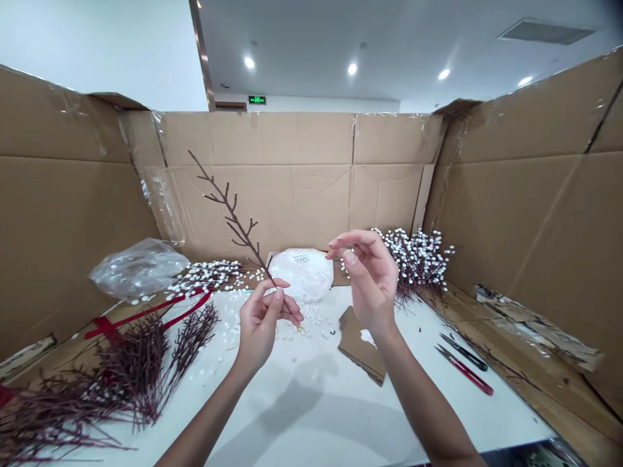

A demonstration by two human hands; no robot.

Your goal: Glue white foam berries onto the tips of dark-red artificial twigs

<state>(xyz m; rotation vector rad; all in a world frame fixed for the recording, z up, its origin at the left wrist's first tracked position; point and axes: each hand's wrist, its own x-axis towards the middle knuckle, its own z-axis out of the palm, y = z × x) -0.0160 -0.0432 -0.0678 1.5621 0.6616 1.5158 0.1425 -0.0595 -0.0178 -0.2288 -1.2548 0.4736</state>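
My left hand pinches the lower end of a brown artificial twig between thumb and fingers. The twig leans up to the left, with short bare side branches. Raised to the right is my right hand, its fingers curved and thumb apart, with nothing visible between them. Below that hand lies a torn cardboard piece with a white blob on it. Behind my hands sits a clear bag of white beads, and loose white beads are scattered in front of it.
Bare brown twigs are heaped at left with a red ribbon. White-berried stems stand back right; more berried stems lie beside a plastic bag. Black snips and red snips lie right. Cardboard walls enclose the table.
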